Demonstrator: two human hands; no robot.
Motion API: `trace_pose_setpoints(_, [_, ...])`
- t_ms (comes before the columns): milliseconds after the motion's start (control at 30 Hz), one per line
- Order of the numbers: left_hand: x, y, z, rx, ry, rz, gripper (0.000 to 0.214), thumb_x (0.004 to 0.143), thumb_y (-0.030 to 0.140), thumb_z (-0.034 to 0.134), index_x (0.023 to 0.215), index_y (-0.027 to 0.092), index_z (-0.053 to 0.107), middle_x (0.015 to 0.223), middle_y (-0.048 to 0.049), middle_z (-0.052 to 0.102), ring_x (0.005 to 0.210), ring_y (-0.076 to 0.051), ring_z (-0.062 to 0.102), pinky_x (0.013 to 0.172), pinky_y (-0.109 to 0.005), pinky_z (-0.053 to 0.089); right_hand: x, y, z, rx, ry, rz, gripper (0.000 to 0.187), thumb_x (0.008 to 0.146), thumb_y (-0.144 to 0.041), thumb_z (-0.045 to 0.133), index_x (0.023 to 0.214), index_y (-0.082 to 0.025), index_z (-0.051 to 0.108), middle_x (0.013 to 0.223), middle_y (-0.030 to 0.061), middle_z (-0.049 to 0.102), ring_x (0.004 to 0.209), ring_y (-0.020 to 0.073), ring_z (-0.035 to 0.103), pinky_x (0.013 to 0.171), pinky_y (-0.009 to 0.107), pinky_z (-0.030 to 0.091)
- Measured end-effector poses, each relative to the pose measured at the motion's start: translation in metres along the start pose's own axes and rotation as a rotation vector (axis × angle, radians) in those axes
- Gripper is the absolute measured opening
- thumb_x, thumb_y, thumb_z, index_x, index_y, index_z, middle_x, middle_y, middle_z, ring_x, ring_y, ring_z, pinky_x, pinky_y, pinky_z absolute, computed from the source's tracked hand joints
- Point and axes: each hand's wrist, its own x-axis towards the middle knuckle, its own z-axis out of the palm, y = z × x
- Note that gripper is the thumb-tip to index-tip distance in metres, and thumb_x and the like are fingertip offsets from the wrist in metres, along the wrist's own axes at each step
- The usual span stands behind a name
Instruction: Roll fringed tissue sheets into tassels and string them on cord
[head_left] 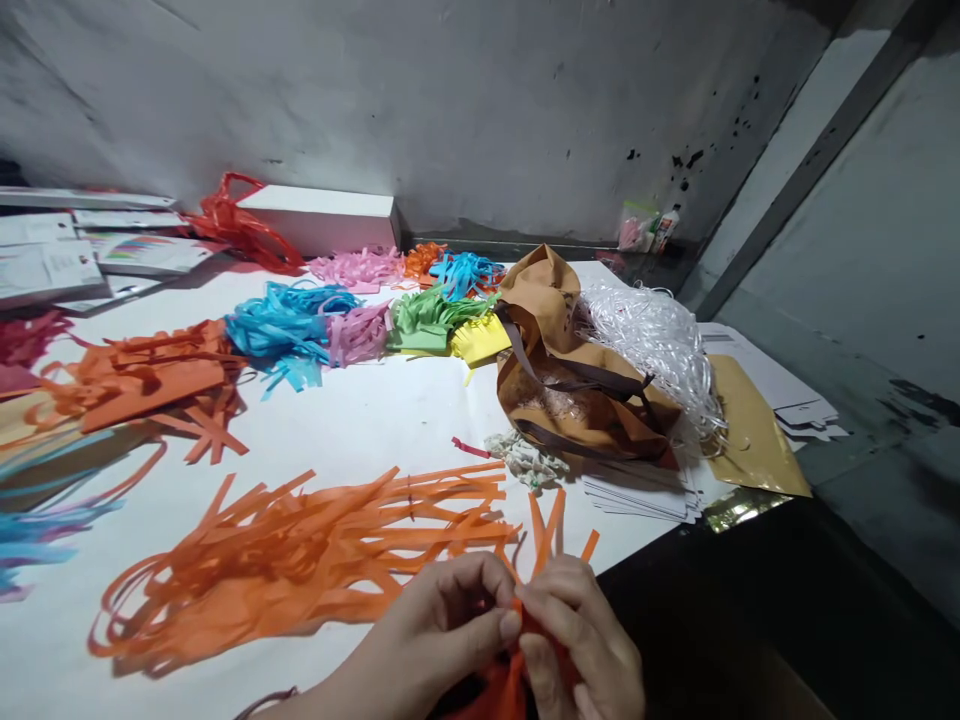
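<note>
At the bottom edge my left hand (442, 625) and my right hand (577, 635) meet, fingers pinched together on a small folded bundle of orange paper strips (502, 685). A few orange strip ends (551, 525) stick up above my fingers. Just beyond my hands a big loose pile of long orange paper strips (315, 545) lies on the white table (360, 415).
More cut paper lies further back: orange (142, 380), blue (289, 330), pink (360, 268), green (427, 318) and yellow (480, 340) bunches. A brown bag (570, 380), white shredded plastic (660, 345), gold foil (750, 435) and a white box (322, 215) stand by the wall.
</note>
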Motion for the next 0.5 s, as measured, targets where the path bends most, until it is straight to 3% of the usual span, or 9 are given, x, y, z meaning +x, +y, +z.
trace_pose_setpoints(67, [0.002,0.003,-0.001,0.087,0.023,0.102,0.043,0.076,0.053,0.079,0.076,0.014,0.062,0.071,0.0000,0.059,0.067,-0.011,0.051,0.064,-0.021,0.042,-0.010,0.003,0.006,0.000,0.043,0.071,0.027,0.097,-0.024,0.058,0.123,-0.021,0.064,0.091,0.0072,0.069,0.083,0.0194,0.070,0.068,0.031,0.059])
trace_pose_setpoints(200, [0.002,0.013,-0.006,0.363,0.010,0.225,0.034,0.087,0.049,0.067,0.083,0.016,0.067,0.073,-0.0020,0.063,0.066,-0.013,0.053,0.062,-0.023,0.043,-0.024,0.007,0.015,-0.025,0.112,0.118,0.037,0.093,-0.010,0.059,0.125,-0.026,0.066,0.088,0.0032,0.071,0.079,0.0164,0.071,0.068,0.026,0.059])
trace_pose_setpoints(333, [0.002,0.026,-0.012,0.749,-0.017,0.431,0.017,0.094,0.032,0.059,0.085,0.019,0.066,0.077,-0.0024,0.066,0.068,-0.014,0.058,0.063,-0.022,0.045,-0.025,0.009,0.019,-0.125,0.096,0.157,0.038,0.095,-0.015,0.058,0.131,-0.025,0.062,0.088,0.0039,0.072,0.078,0.0160,0.070,0.070,0.025,0.058])
trace_pose_setpoints(433, [0.005,0.031,-0.012,0.944,-0.013,0.572,0.018,0.095,0.019,0.049,0.081,0.019,0.060,0.074,-0.0009,0.062,0.064,-0.011,0.055,0.059,-0.018,0.043,-0.022,0.009,0.021,-0.127,0.041,0.189,0.021,0.097,-0.017,0.051,0.111,-0.021,0.066,0.080,0.0043,0.066,0.073,0.0168,0.066,0.069,0.028,0.056])
trace_pose_setpoints(500, [0.008,0.032,-0.010,1.008,0.016,0.635,0.018,0.095,0.015,0.045,0.082,0.019,0.057,0.076,-0.0009,0.062,0.064,-0.010,0.055,0.058,-0.017,0.043,-0.022,0.009,0.022,-0.137,0.010,0.216,0.020,0.099,-0.015,0.043,0.093,-0.020,0.061,0.074,0.0031,0.060,0.067,0.0156,0.059,0.063,0.027,0.053])
